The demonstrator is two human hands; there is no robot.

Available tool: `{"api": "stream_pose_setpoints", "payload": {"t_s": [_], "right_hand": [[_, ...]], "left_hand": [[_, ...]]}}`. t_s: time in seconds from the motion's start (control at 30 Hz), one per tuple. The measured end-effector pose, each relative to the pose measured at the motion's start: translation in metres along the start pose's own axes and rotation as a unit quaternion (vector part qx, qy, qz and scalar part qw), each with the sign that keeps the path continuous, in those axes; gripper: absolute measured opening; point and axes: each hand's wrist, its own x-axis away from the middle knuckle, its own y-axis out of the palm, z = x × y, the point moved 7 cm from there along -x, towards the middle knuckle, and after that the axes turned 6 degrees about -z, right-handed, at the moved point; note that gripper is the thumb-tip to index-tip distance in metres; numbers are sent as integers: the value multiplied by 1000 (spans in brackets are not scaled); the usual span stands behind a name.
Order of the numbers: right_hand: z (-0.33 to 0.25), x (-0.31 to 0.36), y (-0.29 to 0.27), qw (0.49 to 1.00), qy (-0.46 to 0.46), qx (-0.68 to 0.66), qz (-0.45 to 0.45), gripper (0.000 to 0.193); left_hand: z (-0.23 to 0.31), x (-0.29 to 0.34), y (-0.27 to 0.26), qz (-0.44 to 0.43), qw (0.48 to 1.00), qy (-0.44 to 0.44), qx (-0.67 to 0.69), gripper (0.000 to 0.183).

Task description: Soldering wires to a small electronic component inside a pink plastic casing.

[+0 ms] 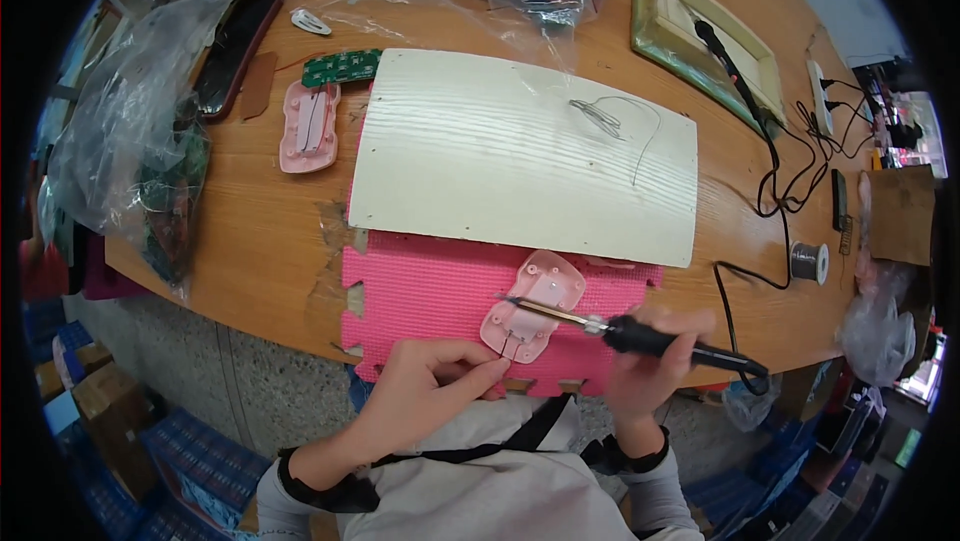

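A pink plastic shell half (563,279) with a pale rectangular part inside lies on the pink foam mat (420,286). Thin wires (505,345) come out of its lower end, where the fingertips of my left hand (440,381) pinch them; the exact grip is partly hidden. My right hand (652,361) is closed around the black handle of a soldering iron (645,337). The iron's metal shaft points left across the shell, its tip over the shell's left side; whether it touches cannot be told.
Beyond the shell lies a white board (520,161) with a coil of solder wire (597,119). Another pink shell (310,131) and a green circuit board (342,68) lie left. A solder spool (809,263), black cables (775,181) and a wooden frame (650,31) are right. Plastic bags (135,131) crowd the left edge.
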Motion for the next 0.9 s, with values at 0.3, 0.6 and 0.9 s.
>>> {"api": "stream_pose_setpoints", "payload": {"t_s": [0.3,0.6,0.9], "right_hand": [[-3,8,3,995,-57,-20,-78,28],[12,11,-8,992,1,-111,-51,27],[12,13,-4,989,3,-136,-59,28]], "left_hand": [[4,-9,1,-3,998,54,-18,13],[7,-3,2,18,999,26,13,11],[-19,58,-54,284,944,148,78,10]]}}
